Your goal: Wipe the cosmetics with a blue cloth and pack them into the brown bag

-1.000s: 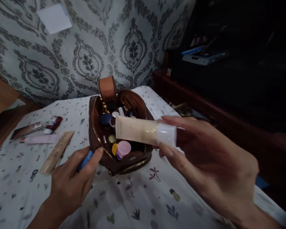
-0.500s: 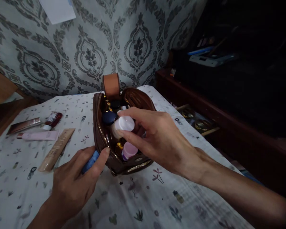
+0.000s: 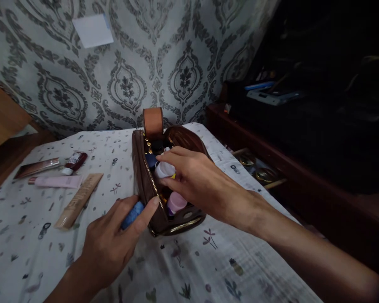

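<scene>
A brown cosmetic bag [image 3: 141, 168] lies unzipped on the patterned white cloth. My right hand [image 3: 192, 172] reaches into it, thumb and fingers closed around a small white-capped container [image 3: 164, 169]. Beside that hand, a pink-lidded container [image 3: 177, 203] and a dark blue rounded item [image 3: 150, 160] sit in the bag. My left hand [image 3: 113, 235] is at the bag's near left side, its thumb against the zipped rim. Between its thumb and fingers is a blue rough-textured thing [image 3: 132, 214], partly hidden. The lower part of the white-capped container is hidden.
To the left lie a beige tube [image 3: 78, 202], a pink tube [image 3: 55, 181], a shiny brownish pack [image 3: 37, 167] and a dark red bottle [image 3: 75, 162]. An open drawer [image 3: 271, 185] holding glasses is at the right. Behind is the patterned wall [image 3: 126, 84].
The white-capped container has gone lower into the bag with my right hand. My left hand and the blue thing have shifted right along the rim. The camera view has shifted slightly.
</scene>
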A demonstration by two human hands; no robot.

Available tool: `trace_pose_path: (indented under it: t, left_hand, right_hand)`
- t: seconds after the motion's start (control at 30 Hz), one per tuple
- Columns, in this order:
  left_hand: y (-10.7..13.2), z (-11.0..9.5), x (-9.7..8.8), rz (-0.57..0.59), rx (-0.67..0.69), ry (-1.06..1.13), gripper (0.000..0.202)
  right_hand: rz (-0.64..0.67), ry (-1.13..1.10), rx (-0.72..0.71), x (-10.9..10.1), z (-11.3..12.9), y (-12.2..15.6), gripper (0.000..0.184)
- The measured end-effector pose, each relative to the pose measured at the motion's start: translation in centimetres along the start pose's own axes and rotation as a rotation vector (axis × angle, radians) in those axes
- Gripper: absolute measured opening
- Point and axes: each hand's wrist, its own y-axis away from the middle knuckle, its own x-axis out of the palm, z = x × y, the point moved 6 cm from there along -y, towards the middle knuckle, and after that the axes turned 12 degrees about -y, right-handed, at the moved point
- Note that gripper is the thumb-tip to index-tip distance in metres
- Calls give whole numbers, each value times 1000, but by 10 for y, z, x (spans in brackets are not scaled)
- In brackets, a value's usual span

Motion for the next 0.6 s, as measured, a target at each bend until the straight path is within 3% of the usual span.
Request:
trace_pose_path:
  t: [0.1, 0.27, 0.6]
  left_hand:
    - [2, 0, 0, -12, -19, 39, 61]
    - [4, 0, 2, -15, -49, 87, 61]
    - [5, -3, 4, 20, -67, 116, 61]
  right_hand:
    - [-30, -9, -6, -5, -1, 5, 32]
    - [-11, 24, 28, -5, -2, 7, 22]
    - [13, 118, -48, 5, 9, -8, 17]
